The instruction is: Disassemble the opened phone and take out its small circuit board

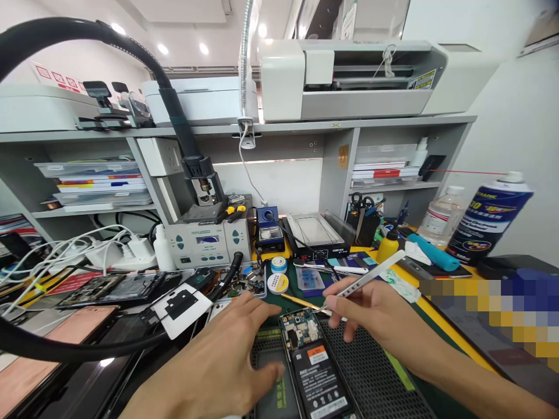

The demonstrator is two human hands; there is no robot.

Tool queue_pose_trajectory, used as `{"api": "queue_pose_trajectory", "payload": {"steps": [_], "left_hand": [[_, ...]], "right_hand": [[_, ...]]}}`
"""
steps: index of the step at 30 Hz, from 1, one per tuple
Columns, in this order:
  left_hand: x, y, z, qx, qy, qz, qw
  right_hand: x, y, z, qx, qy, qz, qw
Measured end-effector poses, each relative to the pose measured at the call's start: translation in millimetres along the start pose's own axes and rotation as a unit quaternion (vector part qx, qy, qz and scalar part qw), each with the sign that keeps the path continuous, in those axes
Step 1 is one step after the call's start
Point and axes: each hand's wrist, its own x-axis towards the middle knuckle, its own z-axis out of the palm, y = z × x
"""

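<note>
An opened smartphone (317, 372) lies on a black perforated mat, its circuit board (301, 329) bare at the top and a black battery (321, 381) with an orange label below. In my right hand (364, 305) is a pair of silver tweezers (376, 270), pinched between thumb and fingers. Their thin tip is at the upper right edge of the circuit board. My left hand (227, 355) hovers along the phone's left side, thumb and fingers apart, holding nothing. A gold-coloured slim tool (301, 301) lies just beyond the phone's top edge.
Two small round tubs (278, 283) stand behind the phone. A soldering station (209, 241) and a parts tray (251, 282) are farther back. Disassembled phones (56, 355) crowd the left. A spray can (489, 218) stands at right; a black hose (87, 349) loops in from the left.
</note>
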Motion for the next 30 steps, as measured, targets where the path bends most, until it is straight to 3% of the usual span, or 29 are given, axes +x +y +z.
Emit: {"api": "queue_pose_trajectory", "payload": {"steps": [7, 15, 21, 27, 30], "left_hand": [[-4, 13, -1.4, -0.02, -0.061, -0.052, 0.997], [-1, 18, 4.3, -0.012, 0.014, 0.021, 1.0], [0, 22, 10.6, -0.006, -0.033, -0.038, 0.999], [-4, 12, 23.8, 0.05, 0.038, -0.022, 0.998], [-3, 13, 24.9, 0.058, 0.007, -0.04, 0.998]], "right_hand": [[6, 7, 0, 0.0, 0.024, 0.008, 1.0], [11, 7, 2, -0.03, 0.045, -0.009, 0.998], [10, 9, 1, -0.089, 0.054, -0.034, 0.994], [7, 11, 1, -0.155, 0.055, -0.04, 0.986], [7, 13, 0, -0.182, 0.054, -0.044, 0.981]]}}
